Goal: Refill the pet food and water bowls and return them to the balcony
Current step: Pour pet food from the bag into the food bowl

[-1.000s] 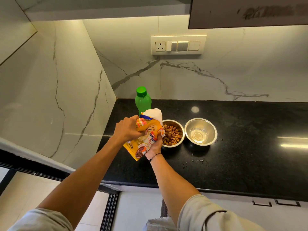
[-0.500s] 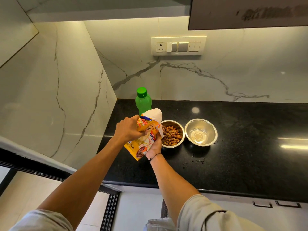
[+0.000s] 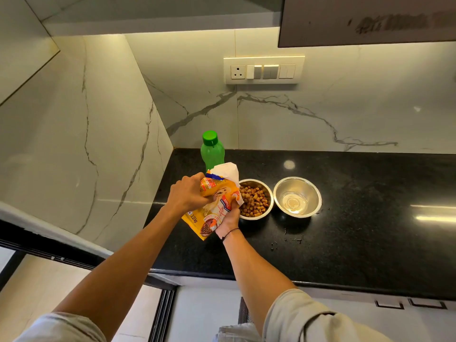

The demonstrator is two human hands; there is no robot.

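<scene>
Both of my hands hold a yellow pet food bag [image 3: 214,209] above the black counter [image 3: 345,243]. My left hand [image 3: 185,196] grips its upper part and my right hand [image 3: 230,217] grips its lower right side. The bag's white open top points up and right, near a steel bowl [image 3: 254,199] filled with brown kibble. Right of that stands a second steel bowl [image 3: 297,196] with a little water at the bottom. A green bottle [image 3: 211,150] with its cap on stands behind the bag, its lower part hidden.
Marble walls close the counter at the left and back, with a switch panel [image 3: 263,69] on the back wall. A dark cabinet [image 3: 365,21] hangs above right. A few crumbs [image 3: 286,240] lie in front of the bowls.
The hands and bag have barely moved; the bag's top looks slightly more folded toward the left hand.
</scene>
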